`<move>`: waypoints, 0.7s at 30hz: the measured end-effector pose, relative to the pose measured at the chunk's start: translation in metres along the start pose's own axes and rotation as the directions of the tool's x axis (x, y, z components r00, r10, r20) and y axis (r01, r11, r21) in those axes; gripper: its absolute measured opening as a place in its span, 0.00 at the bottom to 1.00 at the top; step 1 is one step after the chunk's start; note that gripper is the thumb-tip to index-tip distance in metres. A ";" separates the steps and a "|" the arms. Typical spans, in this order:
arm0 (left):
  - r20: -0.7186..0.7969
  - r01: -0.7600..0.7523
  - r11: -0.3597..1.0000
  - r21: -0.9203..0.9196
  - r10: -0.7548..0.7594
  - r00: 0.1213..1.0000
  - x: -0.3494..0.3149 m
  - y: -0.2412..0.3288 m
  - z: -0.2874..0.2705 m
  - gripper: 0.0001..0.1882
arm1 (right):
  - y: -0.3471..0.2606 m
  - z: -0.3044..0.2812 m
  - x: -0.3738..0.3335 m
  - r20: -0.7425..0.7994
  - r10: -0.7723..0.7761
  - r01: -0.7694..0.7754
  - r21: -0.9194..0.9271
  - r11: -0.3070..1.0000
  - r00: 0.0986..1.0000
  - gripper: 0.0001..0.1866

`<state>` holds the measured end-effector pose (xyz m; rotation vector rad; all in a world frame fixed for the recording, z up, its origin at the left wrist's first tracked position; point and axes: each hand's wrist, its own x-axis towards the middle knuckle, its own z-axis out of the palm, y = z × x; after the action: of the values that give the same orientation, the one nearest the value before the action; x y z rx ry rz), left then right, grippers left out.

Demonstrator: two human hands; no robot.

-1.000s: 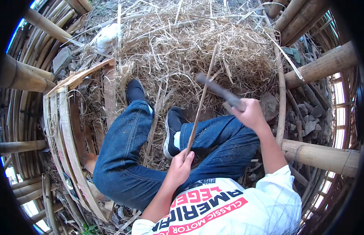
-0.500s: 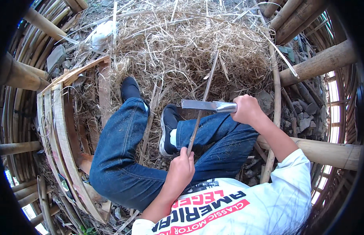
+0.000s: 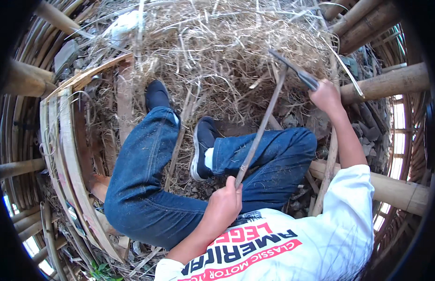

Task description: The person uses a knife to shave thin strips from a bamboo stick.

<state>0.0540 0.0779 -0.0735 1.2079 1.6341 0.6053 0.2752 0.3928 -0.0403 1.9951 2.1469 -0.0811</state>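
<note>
My left hand (image 3: 225,202) is closed around the near end of a long, narrow bamboo strip (image 3: 260,133), close to my waist. The strip slants away from me to the right, over my bent leg. My right hand (image 3: 326,97) grips the metal handle of a broad-bladed knife (image 3: 292,68) farther out on the right. Its blade, seen nearly edge-on, crosses the strip's far end; whether the two touch I cannot tell. Curly tan shavings (image 3: 217,51) are heaped beyond that end.
Split bamboo slats (image 3: 67,136) rise beside my left leg. Thick bamboo poles (image 3: 390,84) line the right side, with broken stones (image 3: 367,140) between them. A white bag-like thing (image 3: 125,25) lies at the far left. My legs (image 3: 152,154) are folded on the ground.
The knife in my right hand has travelled away from me along the strip and turned edge-on. My left hand has shifted slightly right with the strip, which leans farther right.
</note>
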 end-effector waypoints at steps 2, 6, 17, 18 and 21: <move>-0.021 0.019 1.000 0.005 -0.019 1.000 -0.001 0.000 -0.002 0.09 | 0.003 0.004 0.011 -0.042 -0.034 0.034 0.004 0.999 0.999 0.17; -0.037 0.018 0.999 -0.050 -0.020 0.999 -0.003 -0.003 -0.010 0.09 | 0.027 0.030 0.027 -0.006 0.105 -0.105 0.009 0.994 0.994 0.17; 0.021 0.089 0.822 -0.563 -0.093 0.995 0.012 -0.045 0.002 0.10 | 0.011 0.088 -0.062 0.013 0.127 -0.094 0.748 0.657 0.992 0.15; 0.024 0.086 0.829 -0.552 -0.087 0.996 0.013 -0.045 0.002 0.10 | -0.001 0.086 -0.075 -0.027 0.064 -0.017 0.795 0.606 0.998 0.13; 0.072 0.138 0.773 -0.619 -0.119 0.990 0.011 -0.035 -0.002 0.10 | -0.034 0.064 -0.105 -0.110 -0.151 0.182 0.735 0.653 0.982 0.11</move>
<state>0.0368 0.0751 -0.1062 0.6008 1.3125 0.9434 0.2555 0.2754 -0.0868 2.1331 2.5787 -1.1457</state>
